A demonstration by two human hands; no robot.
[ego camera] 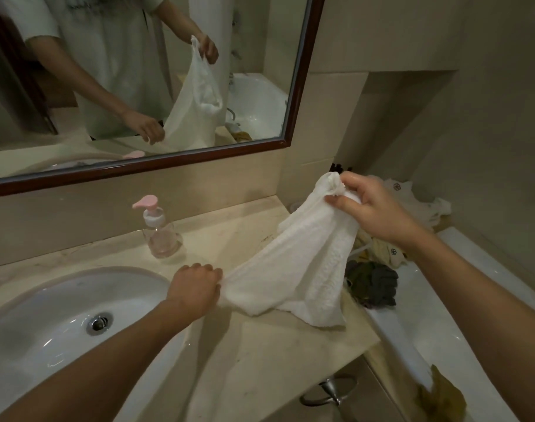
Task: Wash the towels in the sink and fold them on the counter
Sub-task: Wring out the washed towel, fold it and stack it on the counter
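So the white towel (302,263) is off the worktop (254,354), stretched at a slant between both hands, just right of the sink (62,324). Right hand (372,208) is up high with its fingers (348,181) pinching a bunched top corner, left hand (196,287) is low by the sink's edge with fingers curled tight round the opposite corner. The bottom edge sags and looks like it just brushes the worktop, can't say for sure. The cloth looks damp and clingy, so my guess is the washing is done for this one and it's the spread-out-before-folding bit. To do that well I'd find the two corners of one long edge, since right now the grip looks diagonal and the middle is ropey, then give it a shake so the creases drop out, and lay it flat on the open patch of worktop in front before folding in halves. Watch the soap bottle (159,233) behind the left hand, easy to knock with a swing. There's a pile of other cloths (372,284) off to the right near the tub (442,330), and the mirror (138,86) shows the same two-hand hold.
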